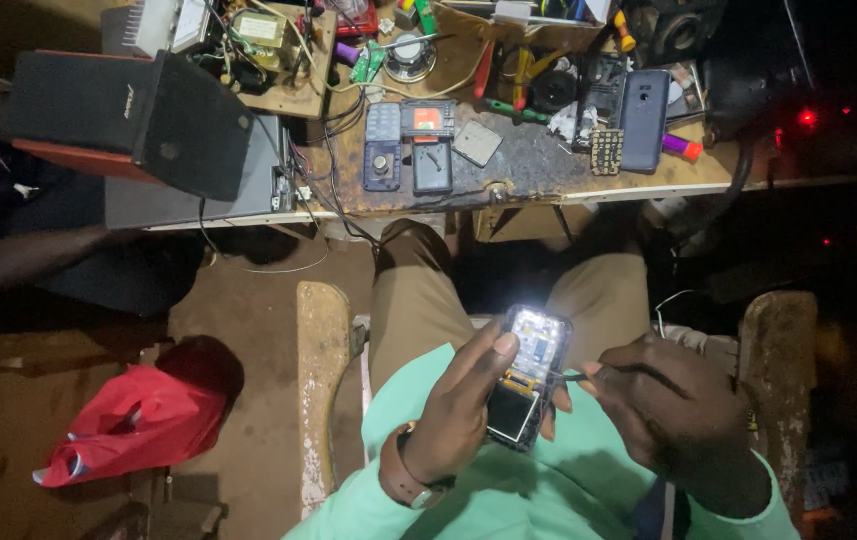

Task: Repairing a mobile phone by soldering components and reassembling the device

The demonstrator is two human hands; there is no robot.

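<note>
Over the lap, well below the worktop point(549, 165) front edge, left hand point(464, 410) grips the opened phone point(529, 375); right hand point(669, 400) pinches a thin tool point(571, 377), which could slip and scratch the board

Beyond the grip, a worn workbench point(549, 165) spans the upper view, its scorched top cluttered with tools and parts. A black speaker point(129, 115) sits at its left end. Brown dirt floor point(249, 300) lies below-left, bearing a red bag point(139, 420). Lighting is dim; red indicator lights point(807, 117) glow upper-right.
</note>
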